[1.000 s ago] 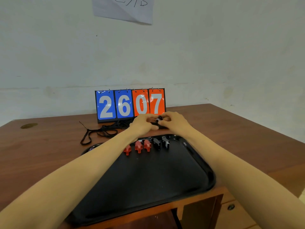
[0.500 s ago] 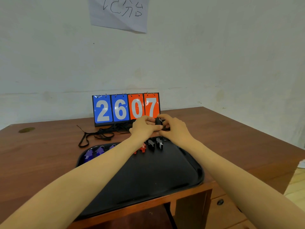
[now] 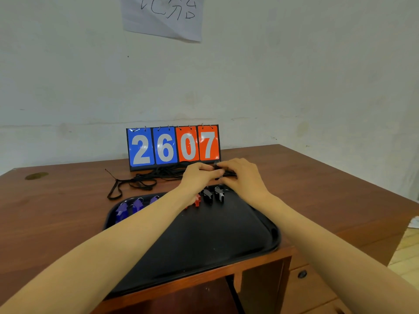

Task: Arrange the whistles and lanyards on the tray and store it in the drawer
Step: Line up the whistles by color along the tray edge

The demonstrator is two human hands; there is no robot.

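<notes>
A black tray (image 3: 226, 236) lies on the wooden table, its near edge overhanging the front. Along its far side stand blue whistles (image 3: 121, 210), a red whistle (image 3: 197, 200) partly hidden by my left arm, and two black whistles (image 3: 208, 196). Black lanyards (image 3: 140, 182) lie in a tangle behind the tray. My left hand (image 3: 197, 175) and my right hand (image 3: 242, 175) meet just beyond the tray's far edge, both pinching a small black whistle (image 3: 218, 171) with a lanyard on it.
A flip scoreboard (image 3: 173, 146) reading 2607 stands against the wall behind the lanyards. A drawer with a round knob (image 3: 302, 274) sits under the table at the right. A paper sheet (image 3: 163, 17) hangs on the wall.
The view has shifted a little; both hands stay joined on the black whistle and have dropped slightly toward the lanyards. The whistles on the tray have not moved.
</notes>
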